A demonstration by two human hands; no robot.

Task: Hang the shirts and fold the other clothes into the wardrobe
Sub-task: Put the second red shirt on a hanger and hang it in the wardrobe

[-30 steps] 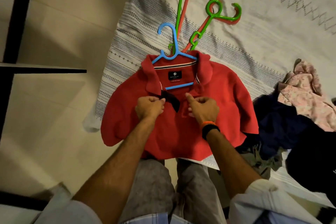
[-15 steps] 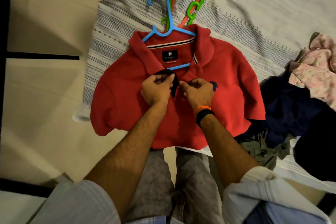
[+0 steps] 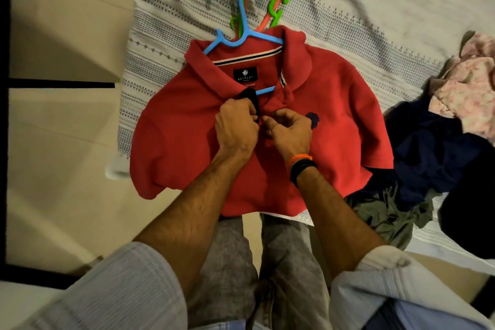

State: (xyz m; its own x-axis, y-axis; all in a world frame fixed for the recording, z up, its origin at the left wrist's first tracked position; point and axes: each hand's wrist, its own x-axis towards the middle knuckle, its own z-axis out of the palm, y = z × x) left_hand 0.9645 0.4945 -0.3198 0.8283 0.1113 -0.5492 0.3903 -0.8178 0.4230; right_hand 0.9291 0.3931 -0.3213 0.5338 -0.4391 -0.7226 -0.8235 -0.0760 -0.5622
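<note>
Bed edge point(image 3: 126, 169) — both hands pinch red shirt point(image 3: 334, 104) placket.

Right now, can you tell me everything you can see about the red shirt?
The red short-sleeved polo shirt lies flat, front up, on the grey patterned bedsheet, its hem reaching the bed's edge. It looks like soft knit cloth, with a folded collar, striped neck trim, a dark label inside and a dark lining at the placket. A blue plastic hanger sits inside its neck, hook sticking out. The left hand and right hand pinch the placket together. A dark blue garment touches its one sleeve.
</note>
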